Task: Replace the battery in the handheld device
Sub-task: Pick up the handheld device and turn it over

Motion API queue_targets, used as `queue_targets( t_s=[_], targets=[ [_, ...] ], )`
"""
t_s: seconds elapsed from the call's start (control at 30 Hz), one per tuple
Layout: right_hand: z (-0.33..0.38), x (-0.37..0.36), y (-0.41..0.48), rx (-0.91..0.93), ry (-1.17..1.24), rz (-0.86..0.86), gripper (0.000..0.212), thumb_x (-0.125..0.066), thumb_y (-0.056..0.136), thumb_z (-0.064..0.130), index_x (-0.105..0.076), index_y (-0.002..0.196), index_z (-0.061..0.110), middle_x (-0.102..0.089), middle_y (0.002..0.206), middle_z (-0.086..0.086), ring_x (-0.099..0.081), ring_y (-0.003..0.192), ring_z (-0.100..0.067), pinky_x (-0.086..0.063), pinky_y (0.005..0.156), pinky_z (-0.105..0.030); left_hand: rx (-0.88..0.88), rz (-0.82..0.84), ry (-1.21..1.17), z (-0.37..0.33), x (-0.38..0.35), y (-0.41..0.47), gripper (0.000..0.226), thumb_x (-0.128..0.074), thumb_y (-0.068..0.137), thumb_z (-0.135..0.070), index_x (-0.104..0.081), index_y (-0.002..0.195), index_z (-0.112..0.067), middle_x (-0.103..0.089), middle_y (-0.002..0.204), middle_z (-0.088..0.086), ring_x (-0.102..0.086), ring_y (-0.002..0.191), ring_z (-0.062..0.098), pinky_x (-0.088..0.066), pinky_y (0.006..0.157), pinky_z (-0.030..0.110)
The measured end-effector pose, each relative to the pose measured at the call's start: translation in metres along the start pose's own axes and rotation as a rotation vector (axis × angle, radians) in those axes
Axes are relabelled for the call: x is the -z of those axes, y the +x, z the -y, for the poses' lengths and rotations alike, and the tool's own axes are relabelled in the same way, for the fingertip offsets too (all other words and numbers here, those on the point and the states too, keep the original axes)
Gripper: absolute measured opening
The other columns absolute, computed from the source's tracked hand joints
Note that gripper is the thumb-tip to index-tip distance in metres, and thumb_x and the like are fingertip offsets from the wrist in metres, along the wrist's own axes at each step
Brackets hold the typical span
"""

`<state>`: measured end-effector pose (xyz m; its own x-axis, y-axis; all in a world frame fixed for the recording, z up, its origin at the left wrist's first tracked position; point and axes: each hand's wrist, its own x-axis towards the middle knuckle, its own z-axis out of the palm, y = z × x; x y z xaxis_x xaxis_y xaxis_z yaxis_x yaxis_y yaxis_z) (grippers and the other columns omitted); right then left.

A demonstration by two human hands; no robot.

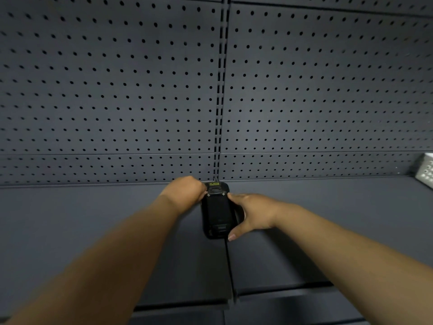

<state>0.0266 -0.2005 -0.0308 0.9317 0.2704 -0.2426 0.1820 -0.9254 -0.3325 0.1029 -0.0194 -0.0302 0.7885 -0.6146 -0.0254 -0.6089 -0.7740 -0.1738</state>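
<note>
Steadying the handheld device [216, 211] on the shelf [93, 219], just in front of the pegboard [117, 90], your right hand [251, 213] spreads open against its side while your left hand [186, 192] curls closed at its top corner. Probably you're freeing the back cover: keep the smooth, rounded, matte black casing pinned flat and pull evenly.

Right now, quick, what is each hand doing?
Left hand: curled shut on the top corner of the black device.
Right hand: open, fingers spread along the device's right side, steadying it on the shelf.
</note>
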Motion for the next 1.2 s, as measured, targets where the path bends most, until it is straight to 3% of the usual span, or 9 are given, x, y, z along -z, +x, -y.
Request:
queue_targets(
  t_s=[0.17,0.27,0.33,0.5,0.63,0.77,0.97,1.1,1.2],
  targets=[
    [0.001,0.005,0.000,-0.008,-0.004,0.040,0.100,-0.078,0.060,0.055,-0.033,0.142,0.020,-0.045,0.143,-0.002,-0.044,0.130,-0.021,-0.035,0.110,-0.032,0.028,-0.070,-0.223,-0.002,-0.008,-0.011,0.032,-0.035,0.099,-0.024,-0.058,0.115,-0.008,-0.063,0.119,0.016,-0.059,0.106,0.030,-0.044,0.089,0.035],
    [0.003,0.013,0.004,-0.062,-0.020,0.025,0.087,-0.062,0.075,0.061,-0.031,0.145,0.018,-0.038,0.149,-0.005,-0.036,0.136,-0.021,-0.028,0.112,-0.029,0.039,0.023,-0.421,0.003,-0.016,-0.025,0.054,-0.038,0.096,-0.041,-0.032,0.143,-0.016,-0.037,0.150,0.009,-0.040,0.134,0.025,-0.030,0.110,0.030],
    [0.007,0.017,0.010,-0.070,-0.053,-0.049,0.068,-0.050,0.087,0.054,-0.036,0.143,0.018,-0.040,0.147,-0.008,-0.038,0.135,-0.023,-0.029,0.110,-0.029,0.020,0.110,-0.522,0.004,-0.020,-0.033,0.079,-0.044,0.088,-0.057,-0.012,0.149,-0.018,-0.018,0.158,0.005,-0.023,0.143,0.019,-0.015,0.113,0.023],
    [0.016,0.014,0.023,-0.078,-0.134,-0.064,0.050,-0.046,0.095,0.034,-0.036,0.144,0.025,-0.041,0.135,-0.013,-0.040,0.127,-0.028,-0.033,0.103,-0.032,0.017,0.210,-0.568,0.000,-0.024,-0.042,0.120,-0.066,0.067,-0.065,0.006,0.149,-0.015,0.000,0.160,0.003,-0.006,0.146,0.013,-0.005,0.113,0.020],
    [0.017,0.011,0.028,-0.070,-0.156,-0.074,0.045,-0.045,0.096,0.032,-0.041,0.140,0.029,-0.043,0.123,-0.011,-0.043,0.120,-0.026,-0.035,0.100,-0.030,0.026,0.210,-0.553,-0.004,-0.025,-0.045,0.128,-0.072,0.062,-0.063,0.009,0.148,-0.015,0.001,0.160,0.004,-0.005,0.146,0.013,-0.005,0.111,0.019],
    [0.020,0.010,0.031,-0.059,-0.119,-0.112,0.040,-0.047,0.095,0.031,-0.048,0.135,0.025,-0.043,0.125,-0.010,-0.038,0.125,-0.027,-0.032,0.104,-0.032,0.038,0.199,-0.574,-0.005,-0.026,-0.046,0.128,-0.072,0.061,-0.063,0.009,0.148,-0.016,0.000,0.160,0.004,-0.006,0.146,0.014,-0.007,0.112,0.020],
    [0.032,0.013,0.038,-0.101,0.067,-0.166,0.028,-0.054,0.091,0.030,-0.053,0.116,0.016,-0.047,0.123,-0.009,-0.046,0.117,-0.025,-0.037,0.096,-0.033,0.008,0.150,-0.634,-0.004,-0.025,-0.047,0.127,-0.077,0.059,-0.059,0.004,0.149,-0.022,-0.008,0.160,0.001,-0.013,0.145,0.013,-0.009,0.109,0.017],
    [0.030,0.025,0.034,-0.068,0.399,-0.142,0.012,-0.060,0.089,0.017,-0.051,0.096,0.018,-0.056,0.103,-0.005,-0.052,0.094,-0.019,-0.043,0.085,-0.035,-0.028,0.122,-0.673,-0.005,-0.022,-0.047,0.124,-0.080,0.057,-0.055,-0.002,0.149,-0.026,-0.019,0.157,-0.003,-0.023,0.141,0.011,-0.018,0.111,0.019],
    [0.023,0.036,0.029,-0.040,0.712,-0.116,0.018,-0.059,0.087,0.001,-0.055,0.086,0.019,-0.060,0.091,-0.007,-0.056,0.086,-0.019,-0.047,0.086,-0.036,-0.015,0.127,-0.655,-0.004,-0.023,-0.046,0.125,-0.079,0.057,-0.056,-0.001,0.149,-0.024,-0.016,0.158,-0.003,-0.020,0.142,0.011,-0.013,0.108,0.016]
  ],
)
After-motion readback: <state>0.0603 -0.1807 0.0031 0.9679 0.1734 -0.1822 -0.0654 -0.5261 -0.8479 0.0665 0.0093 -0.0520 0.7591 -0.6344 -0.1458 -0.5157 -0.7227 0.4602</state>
